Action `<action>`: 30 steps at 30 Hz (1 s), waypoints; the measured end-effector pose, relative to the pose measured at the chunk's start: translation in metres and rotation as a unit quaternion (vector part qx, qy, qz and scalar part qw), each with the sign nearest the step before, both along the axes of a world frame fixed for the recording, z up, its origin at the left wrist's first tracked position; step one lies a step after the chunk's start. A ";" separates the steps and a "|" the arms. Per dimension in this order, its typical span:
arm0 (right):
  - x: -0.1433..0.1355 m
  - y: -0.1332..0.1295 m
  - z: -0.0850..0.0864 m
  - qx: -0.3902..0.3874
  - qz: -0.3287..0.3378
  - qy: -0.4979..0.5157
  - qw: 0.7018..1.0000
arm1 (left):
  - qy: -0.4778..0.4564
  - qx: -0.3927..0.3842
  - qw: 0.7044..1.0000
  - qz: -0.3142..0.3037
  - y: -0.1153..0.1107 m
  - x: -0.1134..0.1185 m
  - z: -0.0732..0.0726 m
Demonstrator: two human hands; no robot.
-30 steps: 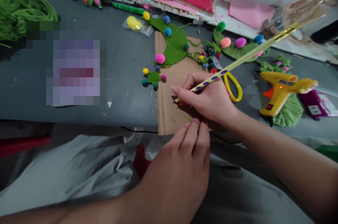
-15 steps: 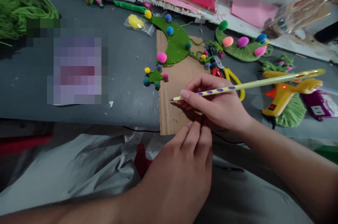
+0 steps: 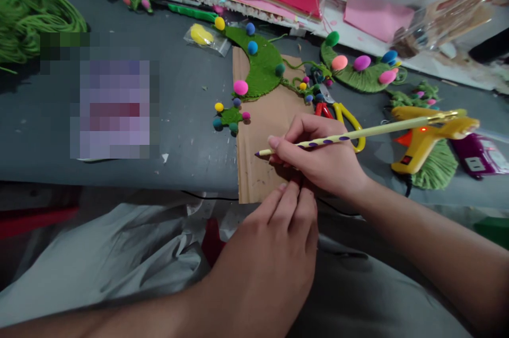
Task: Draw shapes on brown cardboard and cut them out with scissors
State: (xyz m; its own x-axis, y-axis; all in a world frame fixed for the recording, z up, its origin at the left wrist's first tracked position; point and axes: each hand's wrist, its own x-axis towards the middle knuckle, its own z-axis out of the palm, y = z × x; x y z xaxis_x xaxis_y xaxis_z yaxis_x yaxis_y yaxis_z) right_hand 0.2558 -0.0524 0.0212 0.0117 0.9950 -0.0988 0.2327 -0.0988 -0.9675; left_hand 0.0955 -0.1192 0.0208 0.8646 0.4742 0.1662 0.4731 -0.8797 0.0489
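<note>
My right hand (image 3: 324, 155) is closed round a pale yellow pencil (image 3: 374, 129) with purple spots, its tip close to or on a piece of brown cardboard (image 3: 258, 126). At the cardboard's lower edge rests my left hand (image 3: 278, 232), palm down with its fingers lying flat and slightly bent; whether anything is under the fingertips is hidden. A green felt crescent (image 3: 264, 65) with coloured pompoms lies over the upper part of the cardboard. Beside it on the left is a small green star (image 3: 231, 116) with pompoms.
Red and yellow scissors (image 3: 360, 128) and a yellow glue gun (image 3: 421, 141) with a lit red light lie to the right. Green yarn (image 3: 35, 14) is at the far left. A small bag with a yellow item (image 3: 202, 34) and another green crescent (image 3: 358, 75) lie farther back.
The pencil's rear end has swung slightly left and its tip sits a little lower. The whole view has shifted slightly; my left hand stays at the cardboard's lower edge.
</note>
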 end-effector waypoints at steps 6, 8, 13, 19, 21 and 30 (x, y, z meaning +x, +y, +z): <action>-0.001 0.000 0.000 -0.002 -0.017 -0.018 1.000 | 0.005 0.005 1.000 0.004 -0.001 0.003 0.000; 0.000 0.000 0.000 -0.002 -0.011 -0.023 1.000 | 0.001 0.012 1.000 0.008 -0.001 0.003 0.000; 0.001 0.000 -0.001 -0.007 0.002 -0.014 1.000 | 0.002 0.013 1.000 0.003 -0.002 0.002 -0.001; 0.001 0.000 -0.001 -0.008 0.010 -0.006 1.000 | -0.003 0.008 1.000 0.002 -0.003 0.000 -0.002; 0.001 0.000 -0.002 -0.003 0.012 -0.009 1.000 | -0.004 0.009 1.000 0.003 -0.003 0.000 -0.002; 0.001 0.000 -0.003 0.008 0.016 -0.005 1.000 | 0.000 0.005 1.000 0.002 -0.002 0.000 -0.005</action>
State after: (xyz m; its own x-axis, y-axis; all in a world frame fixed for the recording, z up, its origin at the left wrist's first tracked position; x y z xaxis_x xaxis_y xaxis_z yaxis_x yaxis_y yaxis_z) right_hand 0.2572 -0.0525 0.0184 -0.0190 0.9964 -0.0825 0.2446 -0.0754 -0.9667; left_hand 0.0960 -0.1213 0.0163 0.8627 0.4759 0.1712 0.4766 -0.8782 0.0399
